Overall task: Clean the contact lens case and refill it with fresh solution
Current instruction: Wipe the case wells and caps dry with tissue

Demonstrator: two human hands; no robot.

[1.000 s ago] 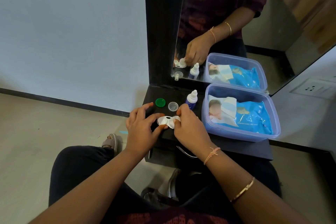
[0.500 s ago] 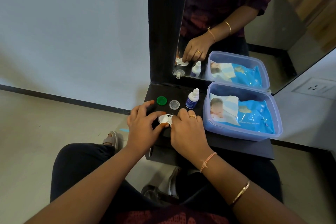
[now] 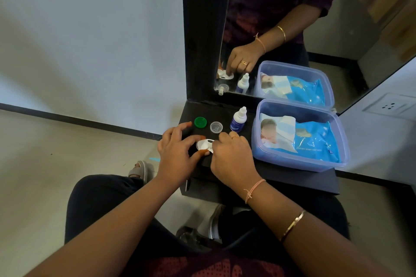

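Pale grey-white wall from 9 to 12 o'clock. Dark skirting strip along its base. Beige floor at 8 o'clock. Black-framed mirror at 1 o'clock above black shelf. White wall socket at 3 o'clock.

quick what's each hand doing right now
Left hand: pinching the lens case at its left end.
Right hand: covers the case's right end; grip can't be told.

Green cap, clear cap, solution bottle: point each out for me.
green cap [image 3: 200,122], head view, middle of its top.
clear cap [image 3: 216,127], head view, centre of its disc.
solution bottle [image 3: 238,122], head view, its white body.
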